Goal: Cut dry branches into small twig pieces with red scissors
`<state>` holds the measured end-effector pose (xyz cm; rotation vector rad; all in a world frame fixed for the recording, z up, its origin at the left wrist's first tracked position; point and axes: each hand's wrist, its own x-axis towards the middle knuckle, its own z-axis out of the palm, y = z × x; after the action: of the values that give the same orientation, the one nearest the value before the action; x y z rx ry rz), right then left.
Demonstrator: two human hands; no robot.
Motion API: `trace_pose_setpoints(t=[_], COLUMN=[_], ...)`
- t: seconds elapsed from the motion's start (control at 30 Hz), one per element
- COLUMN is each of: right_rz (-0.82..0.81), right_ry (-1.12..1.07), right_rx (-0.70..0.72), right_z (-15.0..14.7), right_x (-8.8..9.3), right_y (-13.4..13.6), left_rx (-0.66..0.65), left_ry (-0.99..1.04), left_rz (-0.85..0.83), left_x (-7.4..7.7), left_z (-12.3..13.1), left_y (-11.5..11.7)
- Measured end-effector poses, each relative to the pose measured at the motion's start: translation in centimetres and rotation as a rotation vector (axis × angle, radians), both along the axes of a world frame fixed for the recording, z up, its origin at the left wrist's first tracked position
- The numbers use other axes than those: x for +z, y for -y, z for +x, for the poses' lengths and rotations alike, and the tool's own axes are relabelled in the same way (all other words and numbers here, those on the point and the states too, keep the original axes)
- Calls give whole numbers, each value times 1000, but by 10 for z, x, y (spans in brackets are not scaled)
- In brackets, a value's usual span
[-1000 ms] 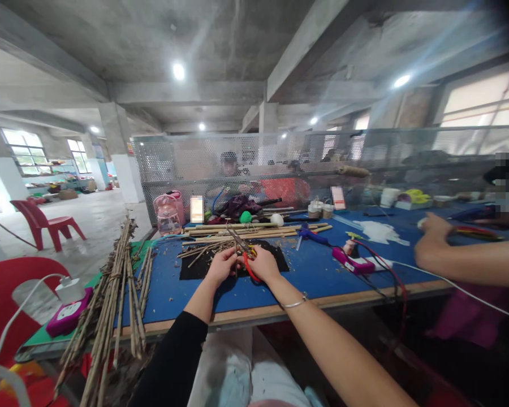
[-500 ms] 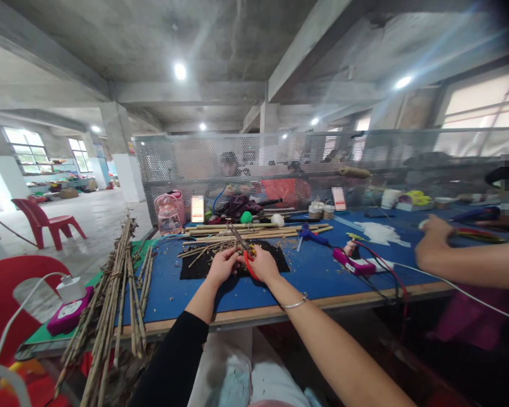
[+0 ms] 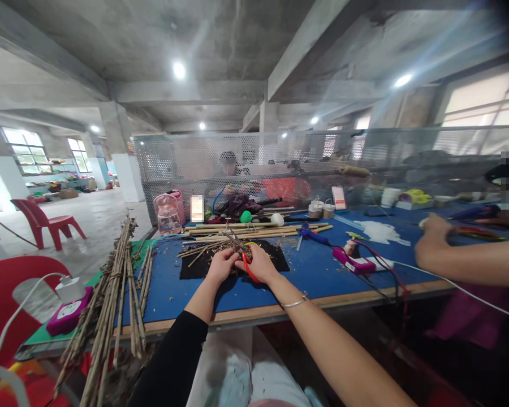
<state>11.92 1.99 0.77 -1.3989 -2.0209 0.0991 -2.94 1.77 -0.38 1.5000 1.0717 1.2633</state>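
Note:
My right hand (image 3: 260, 263) is closed around red-handled scissors (image 3: 249, 270), whose metal blades point forward and left over the black cloth (image 3: 189, 270). Close beside it, my left hand (image 3: 222, 264) is pinched, fingertips near the scissors. Whatever lies between those fingers is too small or hidden to name. Brown scraps and short cut bits are scattered on the cloth under both hands. Thin sticks (image 3: 199, 250) lie at the cloth's left side, and longer pale sticks (image 3: 263, 232) stretch across the table just behind it.
A bundle of long sticks (image 3: 112, 288) leans over the table's left edge. To the right are a blue glue gun (image 3: 316, 235), a purple power strip (image 3: 351, 262) and trailing cables. A co-worker's arm (image 3: 466, 263) reaches in from the right. Behind stand a pink bag (image 3: 169, 212) and a mesh partition (image 3: 186, 155).
The scissors have turned, their blades now tilting further left and looking more spread. Both hands stay in nearly the same place over the cloth.

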Motion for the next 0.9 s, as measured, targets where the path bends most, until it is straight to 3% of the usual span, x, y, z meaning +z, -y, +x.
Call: trace_pose_setpoints(t=[0.3, 0.7, 0.9], right_rz=[-118, -163, -35], right_ry=[35, -55, 45], right_rx=[-82, -5, -86], right_z=[2, 5, 5], right_x=[2, -3, -2], right_y=[3, -3, -1], left_rx=[7, -34, -37], left_ry=[-11, 107, 61], left_rz=[1, -87, -29], left_x=[1, 4, 2], left_z=[-1, 1, 1], left_y=[1, 1, 0])
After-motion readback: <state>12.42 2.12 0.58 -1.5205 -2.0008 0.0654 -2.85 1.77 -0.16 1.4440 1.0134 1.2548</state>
